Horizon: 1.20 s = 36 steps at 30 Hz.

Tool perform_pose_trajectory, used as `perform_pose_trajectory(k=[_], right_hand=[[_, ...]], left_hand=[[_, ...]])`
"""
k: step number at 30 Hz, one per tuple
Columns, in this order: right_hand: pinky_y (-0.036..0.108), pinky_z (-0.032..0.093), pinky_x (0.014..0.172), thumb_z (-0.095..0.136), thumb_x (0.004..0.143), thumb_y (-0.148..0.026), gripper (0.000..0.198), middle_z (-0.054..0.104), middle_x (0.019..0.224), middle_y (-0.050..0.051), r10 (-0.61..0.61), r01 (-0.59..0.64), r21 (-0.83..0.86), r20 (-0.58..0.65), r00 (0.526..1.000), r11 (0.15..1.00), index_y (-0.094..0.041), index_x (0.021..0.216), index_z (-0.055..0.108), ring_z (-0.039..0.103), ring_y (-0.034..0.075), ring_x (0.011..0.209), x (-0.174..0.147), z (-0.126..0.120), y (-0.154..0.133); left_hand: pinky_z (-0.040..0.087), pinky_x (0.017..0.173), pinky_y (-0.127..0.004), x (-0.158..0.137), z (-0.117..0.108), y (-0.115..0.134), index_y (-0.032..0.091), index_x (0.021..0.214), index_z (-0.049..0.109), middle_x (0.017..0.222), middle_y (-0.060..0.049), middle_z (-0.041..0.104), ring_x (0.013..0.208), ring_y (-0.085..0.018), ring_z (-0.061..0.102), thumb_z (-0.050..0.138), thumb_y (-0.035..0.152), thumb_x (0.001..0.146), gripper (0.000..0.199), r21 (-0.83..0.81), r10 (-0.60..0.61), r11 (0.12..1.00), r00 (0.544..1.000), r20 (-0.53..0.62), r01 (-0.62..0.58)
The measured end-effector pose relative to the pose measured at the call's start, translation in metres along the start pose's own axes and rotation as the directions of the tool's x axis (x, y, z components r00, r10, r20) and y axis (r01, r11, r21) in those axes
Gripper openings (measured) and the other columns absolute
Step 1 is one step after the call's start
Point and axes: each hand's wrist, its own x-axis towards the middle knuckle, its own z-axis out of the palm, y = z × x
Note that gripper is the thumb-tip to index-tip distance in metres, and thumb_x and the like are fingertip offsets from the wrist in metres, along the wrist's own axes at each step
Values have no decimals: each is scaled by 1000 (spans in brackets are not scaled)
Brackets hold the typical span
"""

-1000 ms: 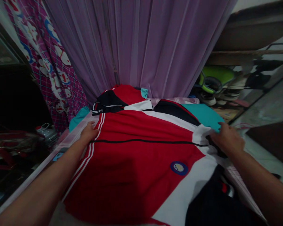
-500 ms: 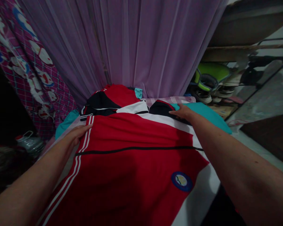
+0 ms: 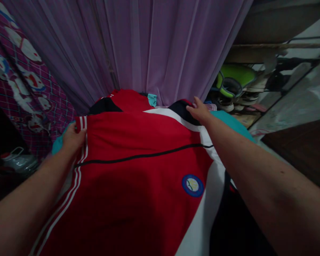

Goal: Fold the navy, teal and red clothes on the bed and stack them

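A red track jacket (image 3: 138, 135) is spread out in front of me, with white double stripes down its left edge, a thin black line across it and a white panel on the right. A round blue badge (image 3: 192, 185) sits on its right part. At the upper left, my left hand (image 3: 74, 137) is closed on the striped edge, thumb on top. My right hand (image 3: 199, 111) pinches the dark collar (image 3: 180, 108) at the upper right. Behind the raised edge lies another red and dark garment (image 3: 130, 99), partly hidden.
A purple curtain (image 3: 149, 46) hangs right behind the clothes, and a patterned magenta cloth (image 3: 34, 89) hangs on the left. Teal fabric (image 3: 233, 124) lies at the right. Beyond it stands a rack with shoes (image 3: 226, 105) and a green item (image 3: 237, 76). A clear plastic jug (image 3: 20, 161) is at the left.
The jacket's far edge has been lifted and shifted left, covering more of the garment behind it. My left hand has closed on the striped edge; my right hand has moved up with the collar.
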Motion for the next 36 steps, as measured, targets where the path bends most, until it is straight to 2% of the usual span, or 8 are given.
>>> perform_pose_trajectory(k=[3, 6, 9, 14, 22, 28, 33, 36], right_hand=[[46, 39, 111, 60, 84, -30, 61, 54, 142, 14, -47, 62, -120, 127, 991, 991, -14, 141, 48, 47, 29, 134, -38, -1, -9], [48, 39, 111, 53, 89, -37, 51, 55, 142, 11, -174, 213, -165, 225, 959, 963, -18, 137, 55, 45, 29, 136, -101, -24, -17], [49, 38, 111, 41, 96, -43, 55, 45, 151, 12, -259, 312, -187, 263, 930, 932, -21, 146, 46, 43, 29, 138, -184, -50, -17], [61, 29, 112, 35, 97, -52, 59, 42, 153, 16, -145, 368, -410, 481, 865, 835, -21, 146, 47, 36, 34, 142, -288, -63, -1], [52, 33, 113, 43, 96, -41, 52, 44, 152, 14, -19, 300, -489, 500, 866, 819, -21, 143, 51, 39, 30, 141, -297, -82, 4], [43, 50, 96, 41, 94, -46, 52, 67, 125, 19, 155, 28, -581, 263, 952, 814, -13, 126, 63, 63, 31, 114, -310, -116, 23], [41, 53, 81, 38, 94, -52, 48, 74, 104, 13, 427, -149, -612, 337, 839, 777, -22, 109, 72, 70, 32, 99, -303, -126, 2], [42, 53, 78, 37, 93, -42, 43, 74, 108, 13, 408, -165, -622, 271, 872, 766, -24, 111, 72, 70, 33, 98, -300, -133, -2]], left_hand=[[48, 102, -48, -17, 8, -1, 4, 147, 30, 141, -20, 54, 121, -34, 57, 51, 34, 87, 70, 55, -113, 992, 993, 43, 111], [34, 115, -46, -59, 5, -7, 6, 144, 39, 152, -19, 42, 140, -34, 40, 52, 38, 85, 69, 144, 116, 981, 989, 88, -128], [28, 119, -44, -120, 0, -23, 22, 139, 51, 156, -7, 41, 144, -28, 36, 44, 45, 87, 57, 163, 358, 901, 901, 245, -402], [27, 116, -56, -192, -2, -48, 26, 139, 54, 152, -10, 46, 144, -34, 35, 46, 49, 84, 60, 228, 381, 840, 834, 399, -492], [33, 117, -38, -195, -40, -56, 16, 141, 49, 151, -10, 48, 140, -21, 42, 32, 40, 91, 58, 71, 269, 953, 931, 245, -294], [42, 109, -38, -231, -70, -68, 17, 127, 61, 134, -12, 64, 126, -25, 57, 42, 30, 88, 44, 184, 74, 978, 984, 162, -103], [42, 107, -42, -248, -71, -50, 11, 125, 61, 127, -18, 66, 120, -30, 61, 46, 33, 89, 45, 214, -17, 977, 998, 67, 3], [43, 106, -40, -252, -74, -50, 18, 122, 64, 126, -12, 68, 120, -28, 61, 49, 33, 87, 41, 104, -24, 994, 999, 25, 22]])
